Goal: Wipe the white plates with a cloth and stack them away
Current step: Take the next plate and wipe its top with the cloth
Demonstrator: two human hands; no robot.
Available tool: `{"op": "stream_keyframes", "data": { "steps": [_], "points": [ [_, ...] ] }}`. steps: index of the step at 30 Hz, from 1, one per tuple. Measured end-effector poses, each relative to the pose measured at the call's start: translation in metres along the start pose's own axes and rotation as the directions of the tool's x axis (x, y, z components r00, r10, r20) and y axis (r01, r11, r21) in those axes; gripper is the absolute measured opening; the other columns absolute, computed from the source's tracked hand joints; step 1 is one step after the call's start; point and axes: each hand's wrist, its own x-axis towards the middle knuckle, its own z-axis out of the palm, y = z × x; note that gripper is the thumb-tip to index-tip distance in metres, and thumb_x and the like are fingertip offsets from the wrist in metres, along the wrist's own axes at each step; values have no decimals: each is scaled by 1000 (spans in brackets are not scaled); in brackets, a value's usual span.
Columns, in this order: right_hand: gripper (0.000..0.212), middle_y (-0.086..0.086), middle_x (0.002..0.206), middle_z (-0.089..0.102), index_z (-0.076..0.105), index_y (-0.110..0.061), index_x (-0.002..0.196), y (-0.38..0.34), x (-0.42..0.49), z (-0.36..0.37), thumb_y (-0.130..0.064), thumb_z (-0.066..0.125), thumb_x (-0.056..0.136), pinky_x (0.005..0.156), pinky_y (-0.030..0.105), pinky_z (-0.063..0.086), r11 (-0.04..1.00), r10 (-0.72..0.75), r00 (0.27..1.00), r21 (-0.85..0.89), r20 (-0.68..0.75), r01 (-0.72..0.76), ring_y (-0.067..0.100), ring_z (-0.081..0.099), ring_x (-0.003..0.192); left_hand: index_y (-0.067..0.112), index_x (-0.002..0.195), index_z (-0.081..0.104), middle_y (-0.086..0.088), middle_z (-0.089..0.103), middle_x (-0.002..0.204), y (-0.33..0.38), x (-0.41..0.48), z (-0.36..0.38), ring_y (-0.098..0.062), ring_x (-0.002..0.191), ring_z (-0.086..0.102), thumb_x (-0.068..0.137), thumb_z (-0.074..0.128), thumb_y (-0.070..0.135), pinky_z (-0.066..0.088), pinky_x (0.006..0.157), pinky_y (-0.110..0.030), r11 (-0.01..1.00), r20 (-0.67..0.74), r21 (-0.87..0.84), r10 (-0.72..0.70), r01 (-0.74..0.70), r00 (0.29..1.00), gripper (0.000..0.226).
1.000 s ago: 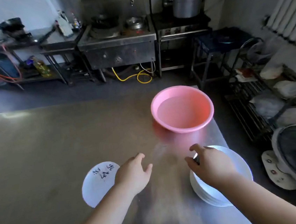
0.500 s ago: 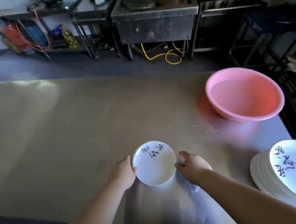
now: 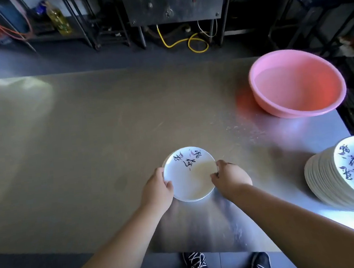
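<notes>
The white plate lies flat on the steel table between both hands. The left hand grips its rim at 9 o'clock and the right hand pinches the rim at 3 o'clock (the plate stack sits farther out, well apart).

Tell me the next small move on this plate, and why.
Probably sweep the right hand across the single plate toward the writing. The left hand grips its left rim, steadying it, and a beige patch, possibly the cloth, covers only the plate's right part beside that hand.
</notes>
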Motion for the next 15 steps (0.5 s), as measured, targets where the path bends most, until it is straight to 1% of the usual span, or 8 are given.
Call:
{"op": "stream_keyframes", "data": {
  "steps": [1, 3, 5, 8, 9, 11, 14, 15],
  "points": [
    [22, -1, 91, 67, 57, -20, 113, 3, -3, 0, -32, 51, 95, 60, 32, 52, 999, 5, 1000, 39, -5, -5, 28, 64, 79, 31, 125, 57, 7, 62, 98, 2, -3, 2, -14, 86, 62, 96, 62, 23, 49, 74, -32, 1000, 10, -31, -1, 1, 1000, 30],
    [27, -1, 94, 70, 57, -22, 119, 9, -9, -1, -33, 53, 95, 67, 34, 56, 992, 23, 1000, 124, -12, -21, 28, 67, 83, 29, 127, 59, 5, 59, 98, 6, -7, 7, -12, 85, 59, 95, 68, 25, 46, 75, -30, 993, 4, -111, -37, 37, 999, 33],
    [36, 0, 99, 72, 56, -23, 130, 15, -13, -3, -32, 56, 95, 73, 34, 56, 981, 41, 999, 188, 1, -40, 28, 68, 90, 22, 133, 52, 3, 60, 95, 10, -11, 11, -13, 85, 61, 94, 69, 25, 46, 72, -32, 983, -23, -169, -83, 77, 996, 43],
    [40, -1, 98, 72, 55, -24, 134, 27, -18, -7, -30, 56, 95, 76, 34, 57, 970, 43, 999, 239, 20, -47, 27, 68, 90, 19, 142, 45, 2, 64, 93, 16, -21, 16, -16, 86, 64, 96, 66, 21, 51, 73, -34, 977, -48, -195, -97, 85, 994, 51],
    [40, -2, 96, 71, 54, -25, 135, 32, -21, -10, -30, 57, 95, 76, 35, 57, 967, 44, 999, 251, 17, -47, 27, 67, 89, 20, 142, 47, 3, 64, 92, 19, -26, 17, -17, 85, 64, 96, 64, 20, 51, 74, -34, 977, -48, -201, -90, 79, 995, 49],
    [39, -6, 90, 69, 53, -28, 134, 46, -30, -17, -30, 57, 95, 73, 34, 57, 961, 43, 999, 274, -3, -41, 25, 67, 85, 25, 135, 54, 5, 64, 87, 28, -39, 21, -16, 81, 63, 96, 61, 18, 51, 70, -33, 977, -37, -208, -64, 55, 997, 41],
    [35, -12, 85, 65, 54, -31, 131, 74, -50, -26, -31, 57, 96, 59, 27, 51, 954, 47, 998, 297, -32, -35, 22, 68, 76, 31, 129, 56, 5, 62, 82, 43, -60, 35, -17, 76, 62, 95, 58, 16, 49, 64, -32, 976, 5, -216, -31, 31, 1000, 37],
    [36, -13, 84, 64, 54, -31, 132, 85, -56, -28, -32, 58, 96, 58, 26, 48, 954, 49, 998, 298, -39, -35, 21, 67, 75, 33, 127, 54, 5, 63, 82, 47, -67, 41, -17, 77, 63, 95, 59, 17, 50, 65, -32, 978, 20, -206, -20, 24, 1000, 36]
  ]
}}
